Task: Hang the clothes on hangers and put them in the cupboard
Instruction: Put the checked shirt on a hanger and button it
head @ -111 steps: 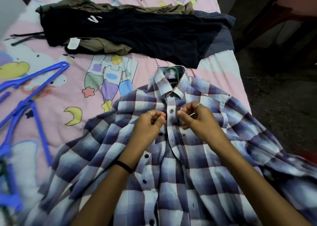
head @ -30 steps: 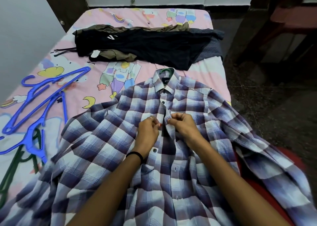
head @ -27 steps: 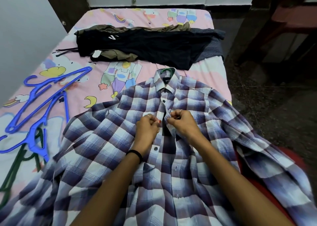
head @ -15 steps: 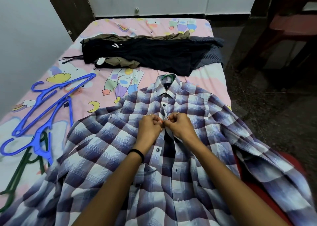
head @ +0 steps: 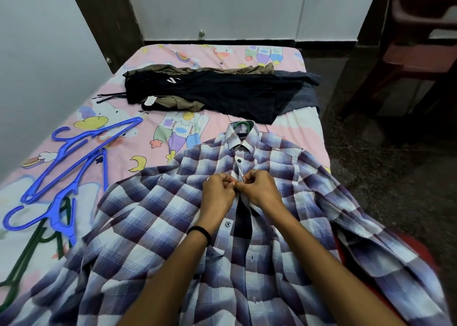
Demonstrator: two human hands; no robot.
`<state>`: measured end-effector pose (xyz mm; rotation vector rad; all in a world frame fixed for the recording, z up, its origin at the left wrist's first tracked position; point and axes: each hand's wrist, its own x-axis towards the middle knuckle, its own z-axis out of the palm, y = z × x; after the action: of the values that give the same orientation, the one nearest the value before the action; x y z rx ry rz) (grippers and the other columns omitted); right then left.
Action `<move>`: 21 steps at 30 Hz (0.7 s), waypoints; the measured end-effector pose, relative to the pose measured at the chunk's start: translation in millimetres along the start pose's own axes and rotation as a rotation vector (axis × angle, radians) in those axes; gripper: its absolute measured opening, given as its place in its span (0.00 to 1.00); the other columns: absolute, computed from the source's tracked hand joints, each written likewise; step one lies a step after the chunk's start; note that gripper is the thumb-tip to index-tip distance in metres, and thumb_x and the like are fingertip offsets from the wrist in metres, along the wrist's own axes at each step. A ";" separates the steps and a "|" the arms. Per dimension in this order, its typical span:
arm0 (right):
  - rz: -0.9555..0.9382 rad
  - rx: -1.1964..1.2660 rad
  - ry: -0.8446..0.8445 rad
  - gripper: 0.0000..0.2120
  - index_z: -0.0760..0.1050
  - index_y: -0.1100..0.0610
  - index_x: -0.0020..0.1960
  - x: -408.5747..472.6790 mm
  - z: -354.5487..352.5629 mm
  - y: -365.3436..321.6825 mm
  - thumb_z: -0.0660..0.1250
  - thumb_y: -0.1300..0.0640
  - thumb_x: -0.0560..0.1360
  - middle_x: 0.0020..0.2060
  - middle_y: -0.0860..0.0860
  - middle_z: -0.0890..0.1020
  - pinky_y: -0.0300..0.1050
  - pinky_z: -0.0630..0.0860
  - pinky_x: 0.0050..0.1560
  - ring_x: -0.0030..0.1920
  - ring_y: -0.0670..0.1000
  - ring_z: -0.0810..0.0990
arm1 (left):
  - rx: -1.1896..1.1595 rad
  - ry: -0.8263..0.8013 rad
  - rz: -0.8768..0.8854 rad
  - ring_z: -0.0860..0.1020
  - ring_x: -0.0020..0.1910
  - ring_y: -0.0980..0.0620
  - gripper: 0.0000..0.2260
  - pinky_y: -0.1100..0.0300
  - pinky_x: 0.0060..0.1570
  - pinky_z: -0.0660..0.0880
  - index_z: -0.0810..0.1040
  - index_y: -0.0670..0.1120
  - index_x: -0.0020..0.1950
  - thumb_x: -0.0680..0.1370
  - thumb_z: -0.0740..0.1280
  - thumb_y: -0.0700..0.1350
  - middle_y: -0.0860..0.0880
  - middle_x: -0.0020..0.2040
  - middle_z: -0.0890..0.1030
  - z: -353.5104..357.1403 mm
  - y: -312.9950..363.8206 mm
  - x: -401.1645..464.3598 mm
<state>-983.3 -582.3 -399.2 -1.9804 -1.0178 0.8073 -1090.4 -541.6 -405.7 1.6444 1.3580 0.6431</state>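
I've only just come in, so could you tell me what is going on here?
A person is buttoning a checked shirt spread on the bed. The left hand and right hand pinch its front edges together below the collar. A green hanger pokes from the collar. Blue hangers and dark clothes wait nearby.

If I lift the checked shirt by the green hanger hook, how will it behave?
The blue-and-white checked cotton shirt looks floppy; its spread sleeves would probably droop. Mostly unbuttoned, it may slide off the green plastic hanger hook.
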 end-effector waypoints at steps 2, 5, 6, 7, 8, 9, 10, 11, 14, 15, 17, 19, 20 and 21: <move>0.003 0.026 -0.004 0.10 0.73 0.57 0.38 -0.3 0.5 0.9 0.72 0.57 0.73 0.29 0.47 0.74 0.35 0.64 0.28 0.29 0.42 0.69 | -0.023 0.005 -0.009 0.83 0.42 0.48 0.06 0.51 0.48 0.81 0.79 0.44 0.42 0.77 0.67 0.36 0.44 0.40 0.83 -0.5 -0.4 0.3; 0.002 0.078 -0.023 0.09 0.75 0.57 0.37 0.3 -1.2 2.6 0.73 0.57 0.73 0.30 0.48 0.77 0.37 0.68 0.31 0.31 0.43 0.72 | -0.062 -0.004 -0.024 0.82 0.40 0.50 0.05 0.60 0.43 0.81 0.80 0.41 0.43 0.77 0.67 0.35 0.44 0.40 0.82 -1.2 2.2 0.0; 0.000 0.099 -0.031 0.08 0.76 0.57 0.37 1.0 -2.0 3.4 0.73 0.58 0.72 0.31 0.49 0.78 0.40 0.71 0.35 0.32 0.45 0.73 | -0.074 -0.005 -0.028 0.81 0.38 0.52 0.04 0.64 0.40 0.80 0.80 0.40 0.44 0.77 0.67 0.35 0.43 0.40 0.82 -0.8 3.1 0.2; -0.002 0.120 -0.035 0.09 0.76 0.56 0.36 1.7 -2.1 5.1 0.73 0.58 0.72 0.31 0.50 0.79 0.42 0.72 0.38 0.33 0.46 0.75 | -0.080 -0.002 -0.032 0.81 0.36 0.54 0.04 0.67 0.37 0.79 0.80 0.39 0.44 0.77 0.67 0.35 0.42 0.41 0.83 -0.8 3.8 0.3; -0.004 0.140 -0.034 0.10 0.76 0.55 0.34 2.0 -2.0 6.9 0.73 0.58 0.72 0.31 0.50 0.79 0.44 0.74 0.40 0.34 0.46 0.75 | -0.079 0.004 -0.038 0.80 0.35 0.56 0.03 0.69 0.35 0.78 0.80 0.39 0.45 0.77 0.67 0.35 0.42 0.42 0.83 -0.3 4.3 1.1; -0.003 0.158 -0.031 0.11 0.76 0.54 0.33 1.5 -1.5 8.7 0.73 0.58 0.72 0.31 0.49 0.79 0.46 0.75 0.42 0.35 0.47 0.76 | -0.075 0.011 -0.045 0.80 0.35 0.56 0.03 0.70 0.34 0.77 0.81 0.38 0.45 0.77 0.68 0.35 0.42 0.43 0.83 0.2 4.8 1.3; -0.001 0.180 -0.027 0.11 0.75 0.54 0.33 1.0 -1.0 10.3 0.74 0.58 0.72 0.31 0.49 0.79 0.47 0.76 0.43 0.35 0.48 0.77 | -0.072 0.015 -0.055 0.80 0.35 0.55 0.03 0.69 0.34 0.77 0.81 0.38 0.46 0.77 0.68 0.35 0.43 0.43 0.83 1.0 5.5 1.6; 0.000 0.203 -0.020 0.12 0.75 0.54 0.32 0.6 0.1 12.2 0.74 0.58 0.72 0.31 0.49 0.80 0.50 0.77 0.44 0.36 0.49 0.78 | -0.073 0.016 -0.072 0.80 0.34 0.54 0.02 0.69 0.34 0.78 0.81 0.38 0.45 0.76 0.68 0.35 0.43 0.41 0.83 1.5 6.6 1.6; 0.010 0.216 0.006 0.09 0.78 0.55 0.36 -1.4 3.7 17.0 0.74 0.55 0.71 0.33 0.48 0.82 0.46 0.77 0.43 0.35 0.47 0.79 | -0.111 0.016 -0.127 0.80 0.33 0.53 0.07 0.63 0.37 0.79 0.79 0.42 0.38 0.76 0.69 0.35 0.44 0.36 0.82 4.8 6.0 2.9; 0.007 0.207 0.016 0.07 0.78 0.55 0.38 -3.0 4.6 17.4 0.74 0.55 0.72 0.33 0.48 0.82 0.41 0.75 0.40 0.34 0.45 0.77 | -0.118 0.022 -0.145 0.81 0.33 0.51 0.09 0.59 0.39 0.80 0.78 0.44 0.36 0.76 0.69 0.35 0.44 0.36 0.82 5.3 5.4 2.2; -0.017 0.232 0.032 0.06 0.79 0.57 0.40 -7.1 7.6 17.3 0.73 0.57 0.73 0.33 0.48 0.81 0.35 0.72 0.38 0.34 0.43 0.76 | -0.116 0.057 -0.157 0.83 0.37 0.47 0.10 0.53 0.44 0.81 0.78 0.46 0.35 0.75 0.69 0.36 0.44 0.36 0.82 7.0 2.1 1.2; -0.033 0.287 0.021 0.06 0.80 0.59 0.39 -11.9 10.4 15.7 0.70 0.59 0.74 0.30 0.46 0.80 0.35 0.72 0.36 0.31 0.41 0.76 | -0.096 0.113 -0.141 0.83 0.40 0.45 0.09 0.51 0.46 0.81 0.78 0.46 0.35 0.75 0.69 0.37 0.44 0.37 0.83 8.4 0.5 -2.1; -0.038 0.307 0.011 0.08 0.80 0.60 0.38 -13.7 10.9 14.9 0.68 0.60 0.75 0.28 0.46 0.79 0.35 0.70 0.34 0.28 0.40 0.75 | -0.074 0.136 -0.128 0.82 0.40 0.46 0.09 0.54 0.45 0.80 0.78 0.45 0.36 0.75 0.69 0.37 0.45 0.37 0.83 8.3 1.7 -4.6; -0.042 0.321 0.002 0.10 0.79 0.62 0.37 -14.7 11.4 15.1 0.66 0.61 0.76 0.26 0.46 0.78 0.36 0.70 0.33 0.27 0.42 0.73 | -0.050 0.152 -0.114 0.82 0.41 0.47 0.07 0.57 0.44 0.79 0.79 0.44 0.37 0.75 0.69 0.37 0.45 0.38 0.82 7.5 3.0 -7.0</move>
<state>-993.6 -597.1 -414.9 -1.6811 -0.8652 0.8851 -1084.5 -550.5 -405.7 1.4912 1.5211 0.7402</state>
